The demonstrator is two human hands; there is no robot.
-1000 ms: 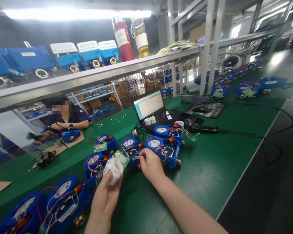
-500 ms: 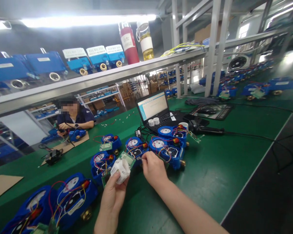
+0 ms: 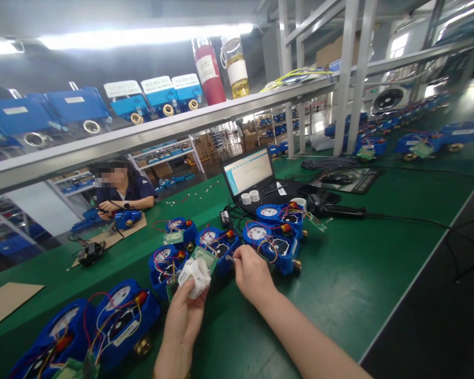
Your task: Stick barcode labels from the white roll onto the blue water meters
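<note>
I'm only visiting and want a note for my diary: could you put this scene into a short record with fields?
Left hand: holding a white label roll
Right hand: fingertips together at a small pale strip; whether it is gripped is unclear
Green bench: bears blue units with round dials and coloured wires
Black laptop: open, screen lit, two small white rolls at its keyboard
Shelf above: blue housings, a red bottle, a clear bottle with yellow liquid
Other person: dark top, across the bench
</note>
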